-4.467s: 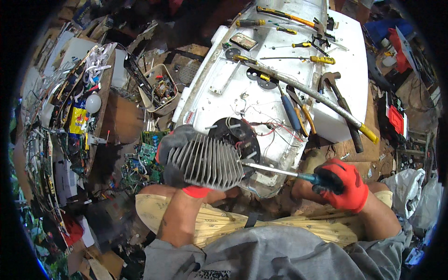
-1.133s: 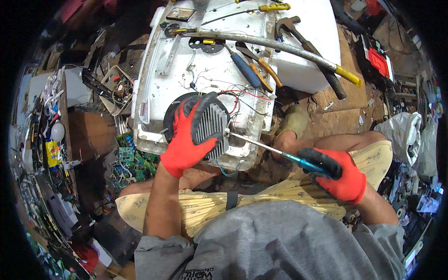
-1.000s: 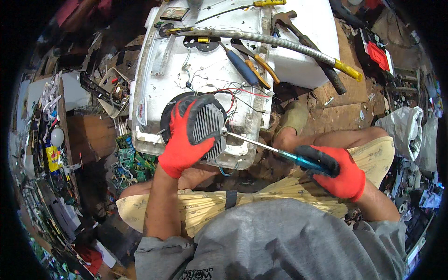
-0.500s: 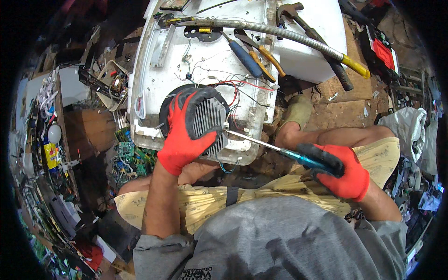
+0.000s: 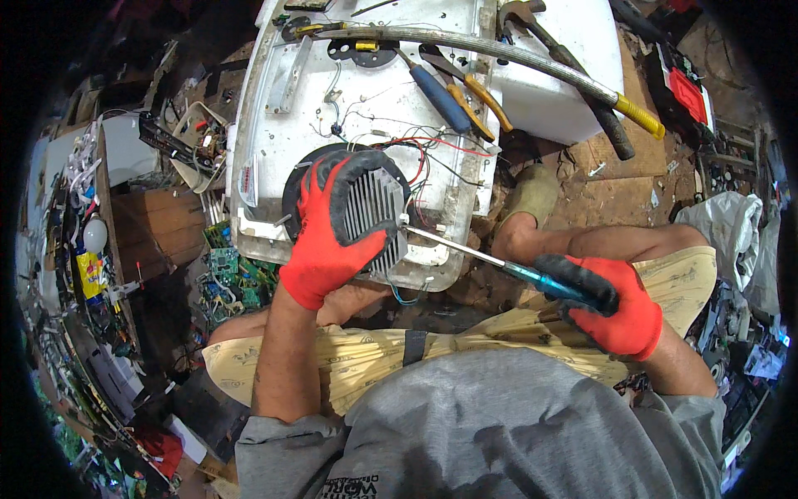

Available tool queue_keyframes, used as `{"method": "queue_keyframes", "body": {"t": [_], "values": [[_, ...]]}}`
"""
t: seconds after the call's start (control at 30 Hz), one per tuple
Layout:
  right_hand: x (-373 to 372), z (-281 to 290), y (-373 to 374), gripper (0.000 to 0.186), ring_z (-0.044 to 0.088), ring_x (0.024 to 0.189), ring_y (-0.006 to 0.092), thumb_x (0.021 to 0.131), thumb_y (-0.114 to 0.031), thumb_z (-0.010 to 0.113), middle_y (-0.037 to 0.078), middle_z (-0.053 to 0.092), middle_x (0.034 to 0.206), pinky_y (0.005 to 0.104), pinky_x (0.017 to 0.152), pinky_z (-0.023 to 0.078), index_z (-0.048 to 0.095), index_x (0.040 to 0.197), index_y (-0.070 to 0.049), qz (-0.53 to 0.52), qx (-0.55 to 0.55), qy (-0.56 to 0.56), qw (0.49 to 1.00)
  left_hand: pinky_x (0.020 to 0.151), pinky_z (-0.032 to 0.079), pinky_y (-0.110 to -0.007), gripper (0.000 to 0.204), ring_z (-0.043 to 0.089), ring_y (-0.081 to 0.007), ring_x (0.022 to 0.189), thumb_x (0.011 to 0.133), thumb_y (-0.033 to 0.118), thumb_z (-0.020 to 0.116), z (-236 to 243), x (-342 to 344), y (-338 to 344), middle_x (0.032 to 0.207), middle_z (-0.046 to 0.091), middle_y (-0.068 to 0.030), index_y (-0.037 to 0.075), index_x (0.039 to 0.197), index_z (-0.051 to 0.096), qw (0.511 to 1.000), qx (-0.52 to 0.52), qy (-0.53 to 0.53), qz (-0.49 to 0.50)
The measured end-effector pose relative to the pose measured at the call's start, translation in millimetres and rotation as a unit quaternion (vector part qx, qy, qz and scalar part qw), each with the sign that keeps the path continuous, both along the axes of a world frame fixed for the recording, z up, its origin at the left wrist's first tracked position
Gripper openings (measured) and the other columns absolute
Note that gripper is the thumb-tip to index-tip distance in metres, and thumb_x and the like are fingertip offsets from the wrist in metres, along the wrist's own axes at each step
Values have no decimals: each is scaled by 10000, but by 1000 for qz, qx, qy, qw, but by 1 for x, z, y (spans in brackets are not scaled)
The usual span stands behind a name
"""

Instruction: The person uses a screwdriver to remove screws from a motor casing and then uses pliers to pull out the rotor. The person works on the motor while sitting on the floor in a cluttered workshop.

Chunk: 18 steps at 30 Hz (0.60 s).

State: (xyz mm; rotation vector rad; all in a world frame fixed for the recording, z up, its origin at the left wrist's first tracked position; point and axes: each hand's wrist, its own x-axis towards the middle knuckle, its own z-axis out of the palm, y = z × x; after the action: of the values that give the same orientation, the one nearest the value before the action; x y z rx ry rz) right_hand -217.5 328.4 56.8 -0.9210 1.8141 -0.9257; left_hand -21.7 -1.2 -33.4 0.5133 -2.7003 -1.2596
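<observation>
My left hand (image 5: 337, 229), in a red and black glove, grips a grey finned metal heat sink (image 5: 382, 204) from above. The heat sink rests on a round black plate (image 5: 302, 170) at the front of a white board (image 5: 283, 137) with thin wires (image 5: 424, 154) around it. My right hand (image 5: 607, 308), gloved alike, is closed on the teal handle of a screwdriver (image 5: 474, 254). The screwdriver's tip meets a small light fitting on the heat sink's right side.
Pliers (image 5: 482, 96), a blue-handled tool (image 5: 436, 100), a hammer (image 5: 603, 112) and a long metal bar (image 5: 540, 62) lie on the board and white block. Circuit boards (image 5: 229, 262), cluttered scrap (image 5: 91, 216), a red-topped case (image 5: 686, 96) and pale sacks (image 5: 719, 229) surround my crossed legs.
Compared with 4.5 seconds ago, my left hand has moved from under the heat sink to over its top. The screwdriver now angles up more steeply. Over the last second little else has changed.
</observation>
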Motion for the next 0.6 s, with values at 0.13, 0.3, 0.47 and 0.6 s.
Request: {"method": "queue_keyframes", "body": {"t": [0.13, 0.3, 0.47, 0.6], "values": [[-3, 3, -2, 514, 676, 939, 301, 734, -13, 706, 156, 691, 1036, 368, 859, 515, 622, 1241, 2, 18, 32, -5, 999, 1172, 194, -492, 884, 295, -399, 1386, 671, 240, 806, -1, 2, 0, 1478, 357, -197, 101, 1454, 420, 1000, -7, -6, 7], [-9, 0, 4, 395, 640, 699, 175, 843, -123, 680, 101, 716, 972, 305, 636, 503, 630, 1207, 21, -97, 64, -172, 978, 1157, 215, -491, 845, 308, -385, 1374, 681, 236, 792, 2, -4, 5, 1460, 376, -188, 91, 1436, 441, 999, -23, 29, -21], [-49, 9, -24, 380, 500, 474, 62, 922, -258, 644, 78, 710, 836, 224, 420, 370, 633, 1177, 23, -48, 203, -356, 911, 1151, 221, -499, 815, 324, -390, 1357, 686, 239, 787, 3, -2, 3, 1442, 390, -188, 83, 1415, 459, 999, -31, 25, -19], [-39, 25, -25, 231, 564, 529, 81, 929, -173, 653, 82, 704, 839, 236, 457, 427, 666, 1044, 26, -111, 205, -229, 945, 1148, 229, -500, 814, 338, -395, 1347, 690, 240, 783, 5, -4, 7, 1439, 391, -188, 88, 1418, 454, 999, -24, 24, -6]]}}
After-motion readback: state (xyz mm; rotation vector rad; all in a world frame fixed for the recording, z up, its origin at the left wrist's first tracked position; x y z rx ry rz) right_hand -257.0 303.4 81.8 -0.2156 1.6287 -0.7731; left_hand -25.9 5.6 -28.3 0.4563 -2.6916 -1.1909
